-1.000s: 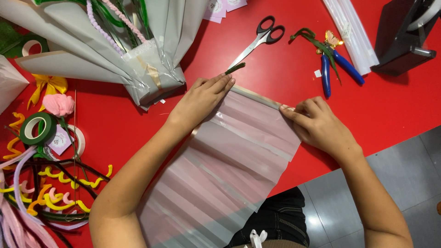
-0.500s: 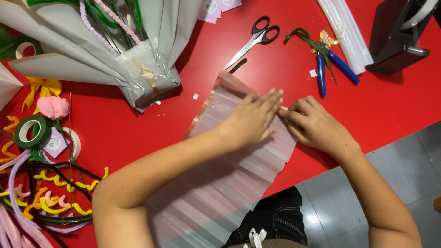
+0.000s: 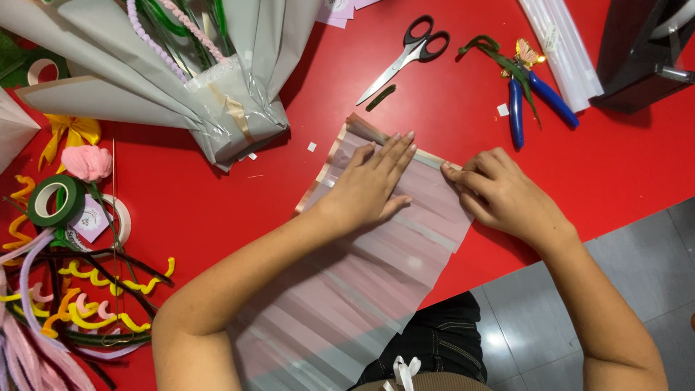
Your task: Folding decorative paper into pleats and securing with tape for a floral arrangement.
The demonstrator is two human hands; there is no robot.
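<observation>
Both hands sit on our pleated pink sheet (image 3: 376, 268): left hand (image 3: 373, 181) flat, fingers spread, right hand (image 3: 503, 195) pinching the top edge. Probably best we press firmly on the desk (image 3: 217, 210) so creases come out sharp.

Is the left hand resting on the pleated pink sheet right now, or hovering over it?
Touching. The head view shows the left hand lying flat on the pleated pink sheet, palm and fingers pressed against it with no gap or shadow between.

A craft workshop: red table (image 3: 615, 166) strewn with scissors (image 3: 409, 54), pipe cleaners (image 3: 79, 304).
</observation>
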